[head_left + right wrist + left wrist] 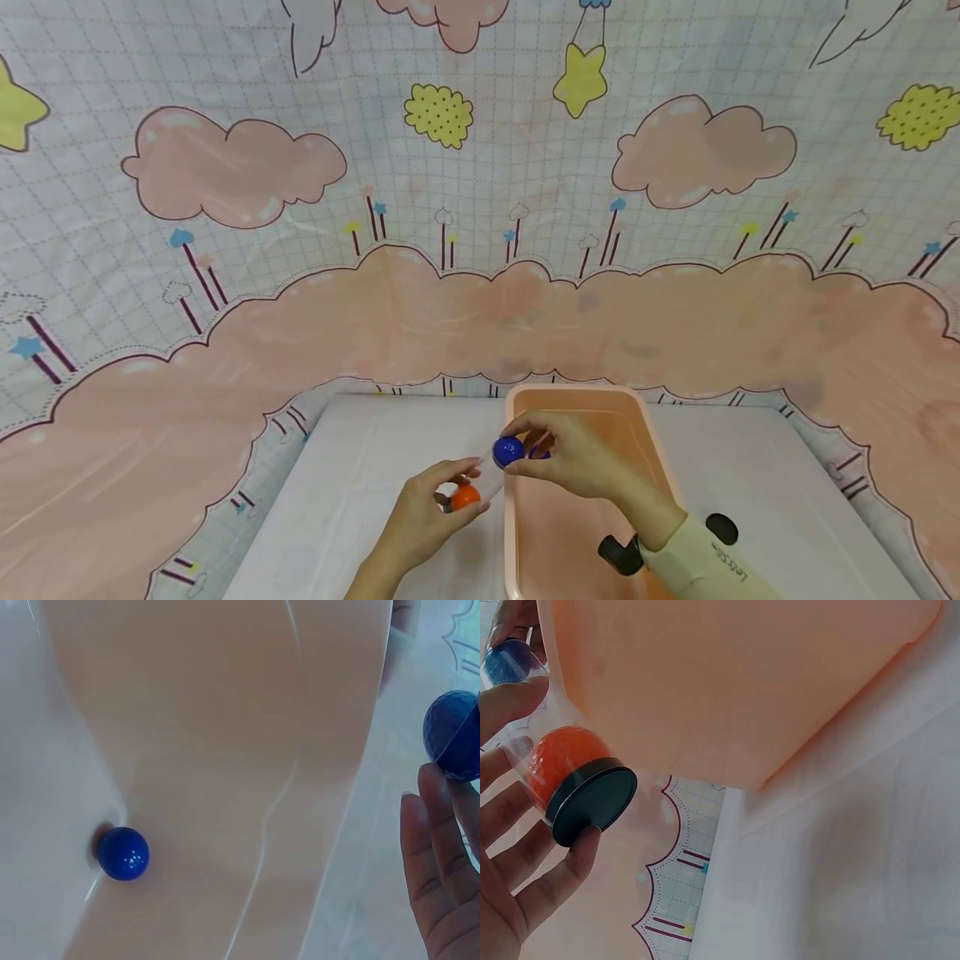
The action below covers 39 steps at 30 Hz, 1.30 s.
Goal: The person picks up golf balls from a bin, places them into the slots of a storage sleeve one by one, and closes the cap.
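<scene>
My left hand (423, 508) grips a clear plastic tube (570, 724) with a black cap (596, 802) at its lower end. Inside the tube, against that cap, sits an orange ball (562, 757). The tube is tilted, its other end toward my right hand (566, 454). Thumb and fingers of that hand pinch a dark blue ball (508, 452) at the tube's upper end; the tube's edge crosses the ball in the right wrist view. Another blue ball (124, 853) lies in the peach tray (512, 533), partly hidden behind the right fingers in the head view.
The tray stands on a white table (337, 500), beneath and beside my right arm. Two black pieces show by the right sleeve: one at the wrist (621, 556), and an oval one (722, 529) beyond the cuff. A patterned cloth (480, 325) hangs behind the table.
</scene>
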### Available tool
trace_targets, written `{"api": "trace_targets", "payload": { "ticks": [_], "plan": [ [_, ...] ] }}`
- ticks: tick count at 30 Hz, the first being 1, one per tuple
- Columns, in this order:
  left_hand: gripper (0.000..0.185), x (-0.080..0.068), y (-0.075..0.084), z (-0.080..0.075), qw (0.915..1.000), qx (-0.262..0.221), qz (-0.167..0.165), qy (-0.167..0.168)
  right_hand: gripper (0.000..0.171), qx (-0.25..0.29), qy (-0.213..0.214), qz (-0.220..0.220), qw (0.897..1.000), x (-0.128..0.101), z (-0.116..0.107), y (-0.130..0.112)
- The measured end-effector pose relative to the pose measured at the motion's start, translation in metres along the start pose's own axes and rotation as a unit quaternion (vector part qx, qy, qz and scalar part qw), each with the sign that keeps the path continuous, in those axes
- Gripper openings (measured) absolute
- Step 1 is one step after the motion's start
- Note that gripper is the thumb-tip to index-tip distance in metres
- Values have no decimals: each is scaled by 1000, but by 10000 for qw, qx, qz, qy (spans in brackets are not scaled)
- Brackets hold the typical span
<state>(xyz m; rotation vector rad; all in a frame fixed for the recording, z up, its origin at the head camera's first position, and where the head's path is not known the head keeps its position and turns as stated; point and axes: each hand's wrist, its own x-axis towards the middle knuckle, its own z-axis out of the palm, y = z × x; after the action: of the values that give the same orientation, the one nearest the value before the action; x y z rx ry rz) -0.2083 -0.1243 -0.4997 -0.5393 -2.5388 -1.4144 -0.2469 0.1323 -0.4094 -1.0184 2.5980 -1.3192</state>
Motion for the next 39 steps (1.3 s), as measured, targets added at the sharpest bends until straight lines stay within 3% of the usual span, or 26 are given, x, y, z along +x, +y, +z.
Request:
{"api": "trace_targets", "payload": {
  "ticks": [39],
  "plan": [
    [51, 0, 1, 0, 9999, 11, -115, -21, 32, -48, -63, 41, 10000, 1, 0, 2]
  ]
}}
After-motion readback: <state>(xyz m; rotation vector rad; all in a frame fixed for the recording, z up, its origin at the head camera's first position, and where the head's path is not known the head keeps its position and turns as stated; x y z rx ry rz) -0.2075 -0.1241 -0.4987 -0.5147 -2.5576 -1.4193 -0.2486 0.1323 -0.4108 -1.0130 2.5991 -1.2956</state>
